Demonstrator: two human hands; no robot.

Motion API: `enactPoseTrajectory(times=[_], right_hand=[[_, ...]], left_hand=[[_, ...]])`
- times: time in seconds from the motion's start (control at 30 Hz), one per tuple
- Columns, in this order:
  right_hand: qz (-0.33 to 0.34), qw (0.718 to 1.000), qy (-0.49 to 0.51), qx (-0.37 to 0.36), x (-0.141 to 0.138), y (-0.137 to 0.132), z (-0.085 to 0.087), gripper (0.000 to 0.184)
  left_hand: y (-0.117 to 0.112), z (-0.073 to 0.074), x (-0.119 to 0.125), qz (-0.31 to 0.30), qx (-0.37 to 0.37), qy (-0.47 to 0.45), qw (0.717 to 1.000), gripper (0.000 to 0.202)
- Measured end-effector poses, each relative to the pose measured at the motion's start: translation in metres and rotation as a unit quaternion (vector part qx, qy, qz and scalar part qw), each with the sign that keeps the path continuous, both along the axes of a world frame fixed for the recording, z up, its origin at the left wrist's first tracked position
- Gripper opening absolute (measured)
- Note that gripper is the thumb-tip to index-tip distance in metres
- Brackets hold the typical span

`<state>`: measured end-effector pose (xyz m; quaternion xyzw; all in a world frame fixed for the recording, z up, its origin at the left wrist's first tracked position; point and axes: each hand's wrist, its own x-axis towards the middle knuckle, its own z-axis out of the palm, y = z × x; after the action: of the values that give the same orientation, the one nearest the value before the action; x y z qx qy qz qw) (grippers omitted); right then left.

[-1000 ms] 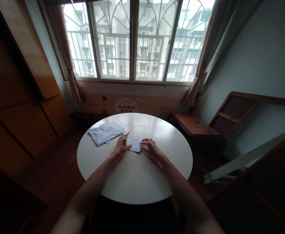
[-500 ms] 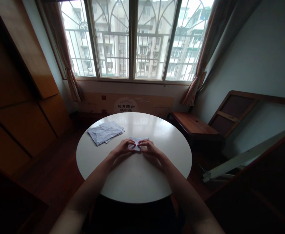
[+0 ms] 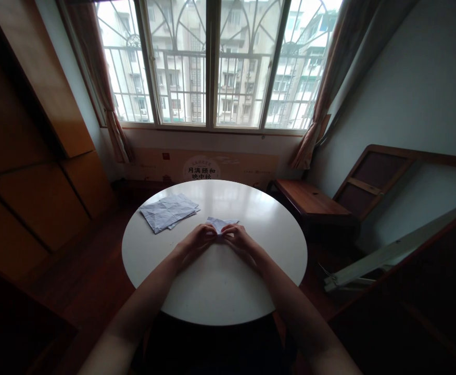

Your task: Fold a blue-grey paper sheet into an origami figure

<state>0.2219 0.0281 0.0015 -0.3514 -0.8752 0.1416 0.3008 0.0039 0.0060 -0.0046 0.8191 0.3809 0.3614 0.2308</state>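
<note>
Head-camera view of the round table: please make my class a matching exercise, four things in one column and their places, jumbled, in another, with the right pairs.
Things
1. Small pale creased paper
2. Flat pile of pale creased sheets
3. Round white glossy table
4. Low brown wooden bench

Places
A. Under the pile of sheets
B. Beyond the table's right edge
C. At the fingers of the left hand and right hand
D. On the tabletop, left of both hands

Pairs: 1-C, 2-D, 3-A, 4-B

From me, the left hand (image 3: 201, 237) and right hand (image 3: 237, 236) hide part of the paper (image 3: 218, 224); the window (image 3: 211, 67) is cropped above.
</note>
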Motion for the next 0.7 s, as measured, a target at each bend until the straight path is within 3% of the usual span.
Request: enactPoseTrajectory(times=[0.27, 0.47, 0.7], right_hand=[[-0.043, 0.998, -0.017, -0.036, 0.018, 0.007, 0.008, 0.013], [-0.099, 0.993, -0.051, -0.034, 0.019, 0.011, 0.008, 0.013], [-0.092, 0.993, -0.058, -0.039, 0.020, 0.010, 0.008, 0.013]], left_hand=[[-0.004, 0.014, -0.007, 0.110, 0.056, 0.138, 0.983, 0.008], [-0.001, 0.014, -0.014, 0.148, 0.030, 0.167, 0.974, 0.008], [-0.009, 0.025, -0.014, 0.187, 0.025, 0.178, 0.966, 0.014]])
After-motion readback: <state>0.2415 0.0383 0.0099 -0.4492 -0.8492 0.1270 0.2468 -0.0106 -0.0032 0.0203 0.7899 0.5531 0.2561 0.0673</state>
